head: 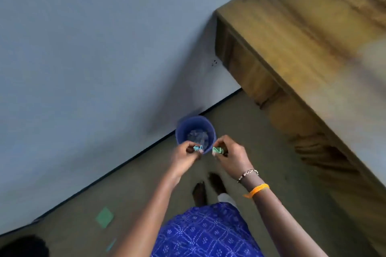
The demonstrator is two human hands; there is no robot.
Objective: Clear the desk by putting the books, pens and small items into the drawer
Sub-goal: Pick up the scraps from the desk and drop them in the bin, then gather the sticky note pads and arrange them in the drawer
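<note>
My left hand [186, 153] pinches a small crumpled blue scrap [197, 148]. My right hand [229, 155] pinches a crumpled green scrap [218, 150]. Both hands hover just over the near rim of a round blue bin [195, 125] that stands on the floor against the wall, with pale crumpled scraps in its bottom. The wooden desk [302, 33] fills the upper right; its top is blurred, and no drawer or books show clearly.
A green square paper [104, 217] lies on the floor at lower left, with a thin blue strip [111, 244] nearer me. A dark shape [23, 246] sits in the bottom left corner. My feet [208, 188] stand below the bin. The blue-grey wall [94, 48] runs diagonally.
</note>
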